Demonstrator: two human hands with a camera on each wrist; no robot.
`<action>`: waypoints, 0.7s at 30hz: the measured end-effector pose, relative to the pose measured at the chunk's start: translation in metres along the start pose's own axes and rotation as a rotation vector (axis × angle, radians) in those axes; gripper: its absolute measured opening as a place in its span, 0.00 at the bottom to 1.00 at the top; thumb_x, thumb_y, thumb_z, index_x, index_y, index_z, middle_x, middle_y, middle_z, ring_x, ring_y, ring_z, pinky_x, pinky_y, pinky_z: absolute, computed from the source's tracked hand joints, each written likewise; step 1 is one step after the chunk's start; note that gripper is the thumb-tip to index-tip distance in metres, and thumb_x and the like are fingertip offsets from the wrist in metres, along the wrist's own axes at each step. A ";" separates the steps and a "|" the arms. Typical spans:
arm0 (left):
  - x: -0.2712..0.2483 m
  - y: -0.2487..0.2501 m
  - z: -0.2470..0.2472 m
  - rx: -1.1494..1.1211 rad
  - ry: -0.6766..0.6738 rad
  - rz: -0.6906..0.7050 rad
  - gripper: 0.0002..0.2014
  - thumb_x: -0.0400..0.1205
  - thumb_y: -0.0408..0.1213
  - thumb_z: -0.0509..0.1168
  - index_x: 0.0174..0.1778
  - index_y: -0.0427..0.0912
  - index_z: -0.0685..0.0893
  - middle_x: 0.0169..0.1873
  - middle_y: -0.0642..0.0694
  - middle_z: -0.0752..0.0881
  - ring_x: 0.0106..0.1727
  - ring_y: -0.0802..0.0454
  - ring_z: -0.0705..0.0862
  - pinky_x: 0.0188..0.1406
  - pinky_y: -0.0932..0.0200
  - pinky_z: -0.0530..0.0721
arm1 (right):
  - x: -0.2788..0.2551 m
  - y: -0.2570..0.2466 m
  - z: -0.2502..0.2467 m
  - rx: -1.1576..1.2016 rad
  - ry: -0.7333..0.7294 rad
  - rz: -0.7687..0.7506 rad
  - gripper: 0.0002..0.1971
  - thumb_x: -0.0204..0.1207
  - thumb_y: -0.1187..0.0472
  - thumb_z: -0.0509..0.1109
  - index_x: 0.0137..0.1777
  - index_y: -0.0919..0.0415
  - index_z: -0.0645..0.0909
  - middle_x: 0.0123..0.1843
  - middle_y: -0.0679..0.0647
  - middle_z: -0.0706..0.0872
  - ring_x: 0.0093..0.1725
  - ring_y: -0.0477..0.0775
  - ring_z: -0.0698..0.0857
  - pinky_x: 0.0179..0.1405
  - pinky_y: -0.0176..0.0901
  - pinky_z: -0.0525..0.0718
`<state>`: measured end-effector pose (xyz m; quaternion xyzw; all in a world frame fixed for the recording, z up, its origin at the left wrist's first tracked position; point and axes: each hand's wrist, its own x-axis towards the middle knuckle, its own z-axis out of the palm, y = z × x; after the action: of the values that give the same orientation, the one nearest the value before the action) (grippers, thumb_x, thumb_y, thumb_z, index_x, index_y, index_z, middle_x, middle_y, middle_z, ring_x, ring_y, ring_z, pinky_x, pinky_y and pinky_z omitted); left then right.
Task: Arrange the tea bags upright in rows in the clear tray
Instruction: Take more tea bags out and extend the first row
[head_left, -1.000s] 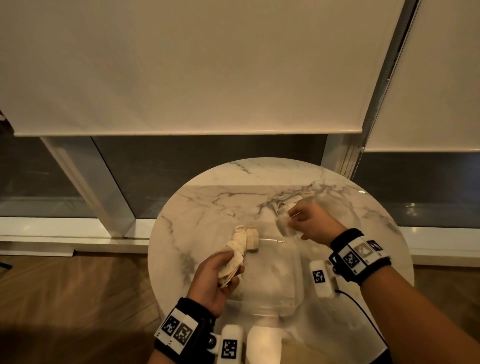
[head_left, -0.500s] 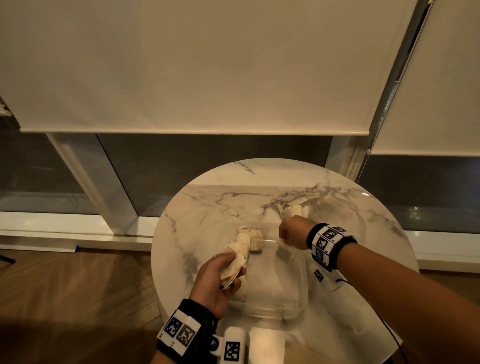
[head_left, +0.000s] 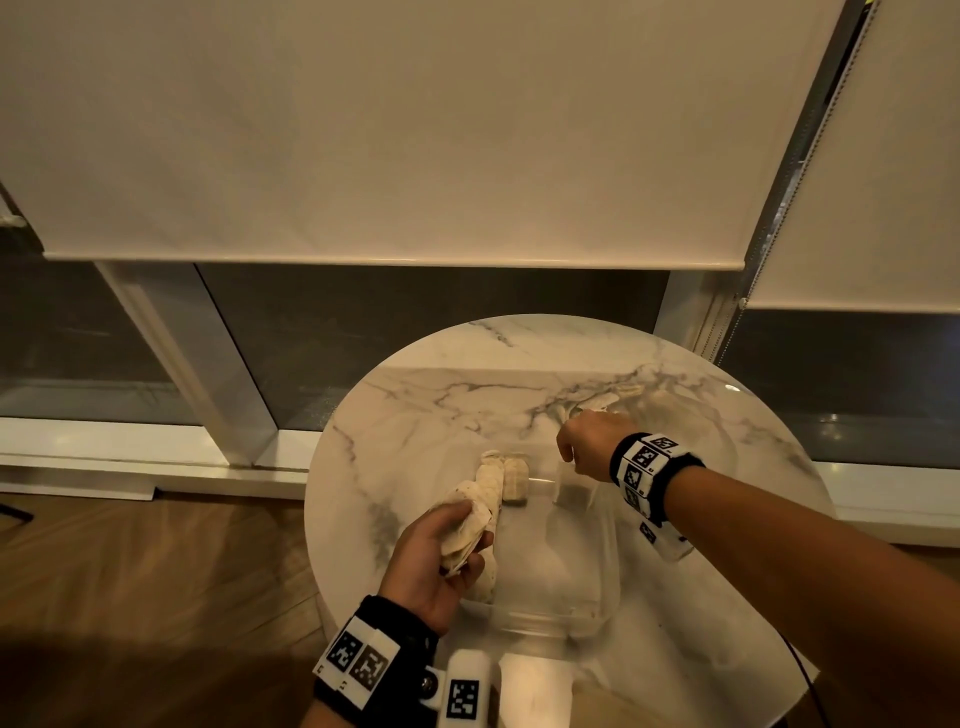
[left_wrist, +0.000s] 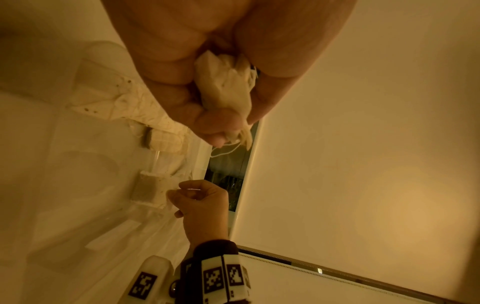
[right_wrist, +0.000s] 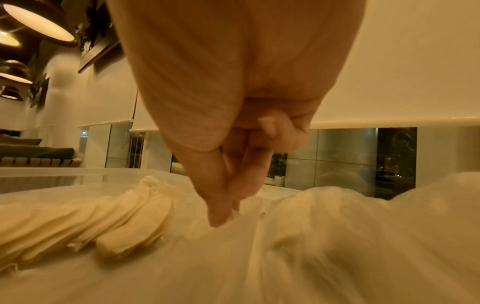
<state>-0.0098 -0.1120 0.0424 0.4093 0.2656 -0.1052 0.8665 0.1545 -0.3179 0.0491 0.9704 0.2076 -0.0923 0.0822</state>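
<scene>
A clear tray (head_left: 609, 566) sits on the round marble table (head_left: 415, 415). Inside it, a long row of tea bags (head_left: 491, 486) lines the left wall, with a short second row (head_left: 516, 480) beside it. My left hand (head_left: 475, 543) hovers over the tray's left edge and grips a bunch of tea bags (head_left: 465, 519), also seen as the bunch (left_wrist: 226, 82). My right hand (head_left: 566, 460) is over the tray's far right part. It pinches one tea bag (head_left: 571, 488) by its top, so the tea bag (left_wrist: 145, 189) hangs upright. The thumb and finger (right_wrist: 221, 205) meet at its top.
Loose tea bags (head_left: 602, 400) lie on the table beyond the tray, behind my right hand. The table stands close to a window frame (head_left: 208, 374) with lowered blinds (head_left: 363, 130). Wooden floor (head_left: 156, 571) lies to the left.
My right hand came back from the loose tea bags at the far right with one tea bag and now holds it over the tray. My left hand has stayed in place with its bunch.
</scene>
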 end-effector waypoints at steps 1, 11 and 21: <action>0.000 0.000 0.000 0.002 -0.001 -0.001 0.06 0.81 0.32 0.67 0.51 0.39 0.86 0.39 0.40 0.88 0.33 0.49 0.86 0.16 0.66 0.76 | 0.000 0.000 -0.001 -0.015 0.005 -0.007 0.11 0.76 0.63 0.73 0.55 0.48 0.86 0.56 0.52 0.86 0.54 0.57 0.86 0.49 0.47 0.86; -0.002 0.002 0.003 0.015 -0.003 0.003 0.05 0.81 0.33 0.66 0.48 0.40 0.87 0.36 0.41 0.89 0.33 0.49 0.85 0.17 0.67 0.76 | 0.003 -0.005 0.000 -0.095 0.011 -0.044 0.12 0.79 0.65 0.69 0.58 0.49 0.83 0.56 0.54 0.85 0.55 0.59 0.85 0.48 0.50 0.83; 0.000 0.001 0.002 0.026 -0.002 0.004 0.05 0.81 0.34 0.67 0.49 0.41 0.86 0.38 0.41 0.88 0.33 0.50 0.86 0.18 0.66 0.76 | 0.008 -0.001 0.002 -0.113 0.046 -0.036 0.12 0.78 0.64 0.68 0.57 0.47 0.83 0.55 0.51 0.86 0.55 0.57 0.86 0.44 0.46 0.81</action>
<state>-0.0089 -0.1125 0.0439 0.4208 0.2627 -0.1074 0.8616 0.1606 -0.3146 0.0451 0.9622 0.2316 -0.0593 0.1305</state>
